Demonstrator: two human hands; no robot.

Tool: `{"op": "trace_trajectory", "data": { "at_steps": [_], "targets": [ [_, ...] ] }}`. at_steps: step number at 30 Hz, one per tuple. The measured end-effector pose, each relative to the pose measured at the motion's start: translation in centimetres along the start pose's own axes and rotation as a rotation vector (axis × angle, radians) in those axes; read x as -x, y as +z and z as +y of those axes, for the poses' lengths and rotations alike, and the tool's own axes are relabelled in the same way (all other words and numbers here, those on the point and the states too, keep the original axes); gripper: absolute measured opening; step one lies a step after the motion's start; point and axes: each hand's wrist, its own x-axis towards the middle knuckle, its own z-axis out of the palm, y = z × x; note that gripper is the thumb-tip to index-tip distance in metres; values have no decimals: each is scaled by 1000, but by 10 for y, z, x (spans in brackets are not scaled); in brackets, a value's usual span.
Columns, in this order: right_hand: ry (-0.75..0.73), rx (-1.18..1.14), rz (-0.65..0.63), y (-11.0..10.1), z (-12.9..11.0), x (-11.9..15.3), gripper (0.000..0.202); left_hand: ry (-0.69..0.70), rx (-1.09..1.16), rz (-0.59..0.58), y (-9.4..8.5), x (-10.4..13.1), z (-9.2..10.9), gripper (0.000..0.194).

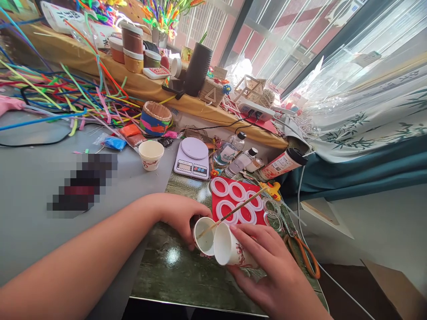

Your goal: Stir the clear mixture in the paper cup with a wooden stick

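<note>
My left hand (183, 217) is closed around a white paper cup (204, 240) standing on the dark green table. A thin wooden stick (238, 207) leans out of this cup toward the right. In my right hand (263, 262) is a second paper cup (223, 245) with a red floral print, tipped on its side, its mouth against the first cup's rim. I cannot tell whether anything flows between them. Just beyond both cups, several white ring-shaped moulds (225, 212) lie on a red sheet (216, 202).
A digital scale (191, 159) and a paper cup (151, 155) stand farther back. Clear bottles (240, 162) are right of the scale. Orange-handled scissors (305, 258) lie at the right edge, near a yellow glue gun (271, 190). Pipe cleaners (66, 98) cover the back left.
</note>
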Motion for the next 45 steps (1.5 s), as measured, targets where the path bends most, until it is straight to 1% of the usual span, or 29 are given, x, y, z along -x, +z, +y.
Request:
{"op": "trace_trajectory", "data": {
  "at_steps": [3, 6, 10, 17, 19, 21, 23, 26, 27, 29, 31, 32, 34, 36, 38, 40, 43, 45],
  "targets": [
    [-66, 84, -63, -6, -12, -20, 55, -2, -12, 16, 0, 1, 1, 71],
    [-113, 100, -117, -9, -18, -39, 54, -3, -9, 23, 0, 2, 3, 69],
    [-141, 110, -151, -8, -18, -50, 57, -4, -31, 31, 0, 2, 4, 71],
    [-142, 70, -155, -10, -11, -46, 57, 5, -39, 29, 0, 1, 2, 72],
    [-140, 43, -127, -11, -5, -37, 55, 0, -30, 28, 0, 1, 1, 71],
    [-102, 3, -70, -9, 1, -24, 54, 0, -18, 25, 1, 1, 0, 70],
    [0, -53, -10, -3, 6, -6, 55, 6, -10, 20, 1, 1, -1, 70],
    [237, -217, 108, 18, 9, 24, 51, 13, -2, 27, 1, 2, -1, 68],
    [345, -294, 138, 26, 9, 33, 50, 11, 4, 31, 1, 3, 0, 67],
    [548, -533, 224, 42, 10, 46, 51, -1, 14, 36, 0, 4, 1, 66],
    [736, -765, 350, 52, 17, 51, 55, -14, 6, 39, 0, 4, 1, 66],
    [805, -838, 426, 55, 22, 49, 58, -19, 0, 44, 0, 4, 1, 66],
    [902, -931, 533, 57, 37, 38, 61, -9, 3, 47, 0, 3, 0, 65],
    [885, -962, 522, 57, 53, 16, 63, 6, 2, 50, 1, 2, -1, 64],
    [832, -1005, 467, 61, 67, -13, 68, 12, -14, 56, 1, 2, -2, 65],
    [768, -1040, 409, 72, 76, -46, 68, 10, -30, 63, 1, 2, -2, 67],
    [682, -1078, 308, 98, 77, -90, 69, 10, -27, 57, 1, 3, -2, 67],
    [642, -1080, 249, 115, 73, -110, 63, 13, -19, 48, 1, 3, -1, 67]
  ]
}}
